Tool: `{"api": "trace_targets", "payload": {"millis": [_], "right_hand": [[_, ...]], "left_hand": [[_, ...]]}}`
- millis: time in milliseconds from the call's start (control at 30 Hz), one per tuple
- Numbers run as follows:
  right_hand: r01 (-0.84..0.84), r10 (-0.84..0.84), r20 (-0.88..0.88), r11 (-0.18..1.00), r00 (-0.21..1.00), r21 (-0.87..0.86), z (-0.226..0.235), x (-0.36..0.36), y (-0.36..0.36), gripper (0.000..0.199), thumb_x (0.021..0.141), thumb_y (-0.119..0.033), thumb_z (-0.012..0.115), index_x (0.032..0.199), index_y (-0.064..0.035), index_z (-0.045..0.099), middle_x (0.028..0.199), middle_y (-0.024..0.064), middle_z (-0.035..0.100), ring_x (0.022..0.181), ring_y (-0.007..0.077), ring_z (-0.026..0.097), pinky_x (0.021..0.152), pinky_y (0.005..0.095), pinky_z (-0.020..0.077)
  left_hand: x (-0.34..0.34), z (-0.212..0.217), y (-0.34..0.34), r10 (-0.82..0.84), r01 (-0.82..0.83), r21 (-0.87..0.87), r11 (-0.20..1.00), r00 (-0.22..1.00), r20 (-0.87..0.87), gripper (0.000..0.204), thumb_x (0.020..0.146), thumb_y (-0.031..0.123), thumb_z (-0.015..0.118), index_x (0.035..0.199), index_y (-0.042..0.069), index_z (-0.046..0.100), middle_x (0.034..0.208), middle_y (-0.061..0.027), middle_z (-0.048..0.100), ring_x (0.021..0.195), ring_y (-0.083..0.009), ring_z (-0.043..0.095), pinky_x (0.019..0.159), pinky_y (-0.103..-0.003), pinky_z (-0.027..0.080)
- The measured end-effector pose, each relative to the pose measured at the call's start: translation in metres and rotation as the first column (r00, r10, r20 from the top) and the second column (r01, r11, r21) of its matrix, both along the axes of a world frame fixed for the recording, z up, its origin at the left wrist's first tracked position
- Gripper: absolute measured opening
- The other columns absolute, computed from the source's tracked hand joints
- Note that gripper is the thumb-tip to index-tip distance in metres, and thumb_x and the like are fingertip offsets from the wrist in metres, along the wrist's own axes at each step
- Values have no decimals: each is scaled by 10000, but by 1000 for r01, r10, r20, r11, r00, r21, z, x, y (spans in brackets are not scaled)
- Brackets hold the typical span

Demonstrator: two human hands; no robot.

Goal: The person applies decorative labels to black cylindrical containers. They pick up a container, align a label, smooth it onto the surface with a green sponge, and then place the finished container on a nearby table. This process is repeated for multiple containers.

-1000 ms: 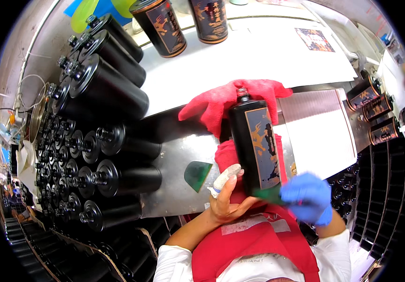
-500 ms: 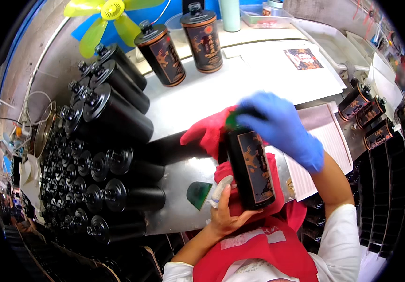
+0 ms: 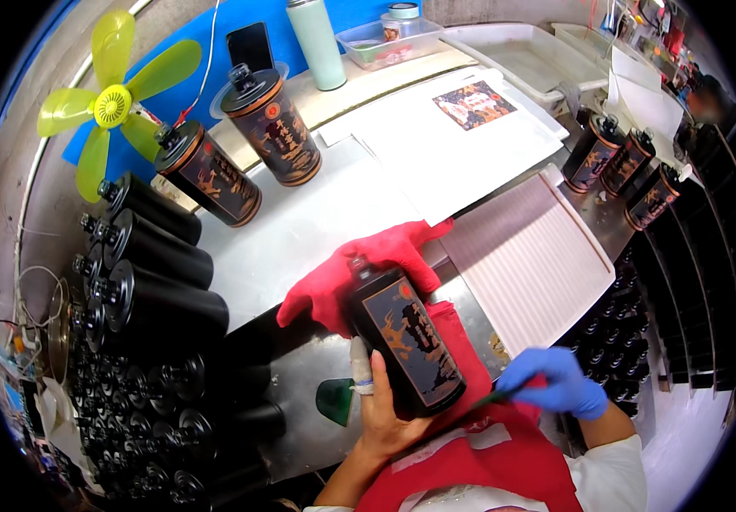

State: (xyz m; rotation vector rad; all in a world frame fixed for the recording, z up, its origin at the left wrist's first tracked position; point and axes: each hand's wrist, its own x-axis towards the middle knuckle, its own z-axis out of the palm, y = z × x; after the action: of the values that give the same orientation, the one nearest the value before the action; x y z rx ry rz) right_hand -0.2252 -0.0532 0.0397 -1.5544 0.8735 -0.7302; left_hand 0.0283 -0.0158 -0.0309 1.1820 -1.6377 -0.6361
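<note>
A black bottle (image 3: 417, 341) with a dark, orange-patterned label lies tilted on a bunched red cloth (image 3: 321, 286), its neck pointing away from me. My bare left hand (image 3: 389, 427) grips its left side near the base; one fingertip is wrapped in white. My right hand (image 3: 556, 384), in a blue glove, is to the right of the bottle's base. Its fingers are closed on a thin green scraper (image 3: 492, 398), seen nearly edge-on, reaching toward the base. Left of my left hand, another dark green flat piece (image 3: 334, 401) rests on the metal table.
Many plain black bottles (image 3: 167, 311) crowd the left. Two labelled bottles (image 3: 274, 128) stand behind, near a yellow-green fan (image 3: 112, 107) and a pale green flask (image 3: 317, 43). A ribbed white tray (image 3: 534, 264), white sheets (image 3: 487, 162) and several labelled bottles (image 3: 594, 154) are rightward.
My right hand has moved with the green scraper from the bottle's neck down to the right of its base. My left hand still holds the bottle. The whole view has shifted.
</note>
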Motion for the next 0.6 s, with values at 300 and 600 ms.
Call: {"api": "trace_targets", "payload": {"millis": [300,600], "right_hand": [[288,-420,206,835,884,468,-38,-7,-31,331,709,-44,560,1035,-7,518,938,91,596,877,155,573,825,265,452],[151,-419,323,777,848,612,-36,0,-44,198,748,-91,537,938,-42,511,813,88,555,727,165,554,694,260,462]], "left_hand": [[-7,38,-6,177,-126,-195,973,947,270,757,556,260,888,1193,6,567,1326,-380,349,1124,-451,522,903,-420,468],[-8,39,0,235,-179,-224,958,937,258,697,589,272,869,1156,-20,588,1198,-407,467,1056,-475,563,832,-387,507]]}}
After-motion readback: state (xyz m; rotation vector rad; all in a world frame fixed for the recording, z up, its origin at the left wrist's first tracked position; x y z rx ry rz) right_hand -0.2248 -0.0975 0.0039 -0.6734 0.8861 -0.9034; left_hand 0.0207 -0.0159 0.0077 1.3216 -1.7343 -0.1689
